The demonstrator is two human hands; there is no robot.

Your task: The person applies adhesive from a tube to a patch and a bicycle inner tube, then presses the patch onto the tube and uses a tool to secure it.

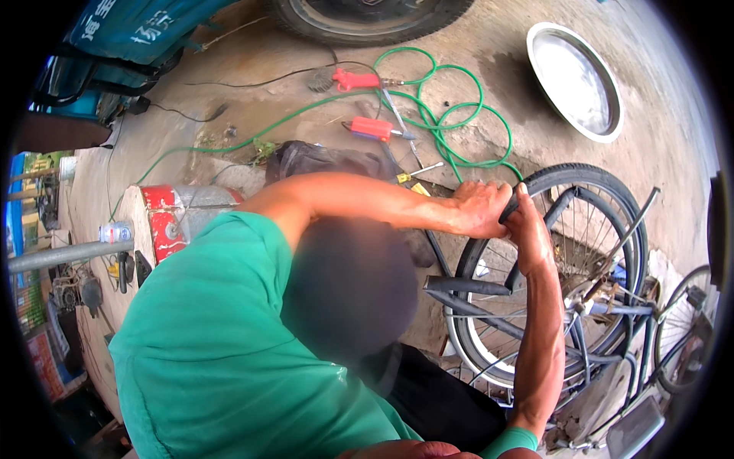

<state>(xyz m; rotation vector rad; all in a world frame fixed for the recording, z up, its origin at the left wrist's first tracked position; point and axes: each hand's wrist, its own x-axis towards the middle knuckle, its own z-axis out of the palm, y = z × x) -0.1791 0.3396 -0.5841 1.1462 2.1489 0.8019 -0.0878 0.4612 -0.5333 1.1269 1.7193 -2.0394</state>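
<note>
A bicycle wheel with a black tyre [585, 174] stands at the right, still joined to its bicycle frame [627, 310]. At the rim's near left part, my left hand [480, 208] is closed round the tyre. Right beside it, my right hand [531, 226] also grips the tyre, its fingers curled over a short dark piece between the two hands. A grey-black inner tube [464, 285] hangs loose across the spokes. My fingers partly hide the tyre's edge, so how it sits on the rim there cannot be seen.
A silver basin [575, 80] lies at the far right. A coiled green hose [480, 107] runs to a red air gun [355, 79]. Nearby lie a red-handled tool [371, 128] and a screwdriver [420, 173]. A red-and-grey drum [170, 222] stands left; a large tyre [382, 32] is behind.
</note>
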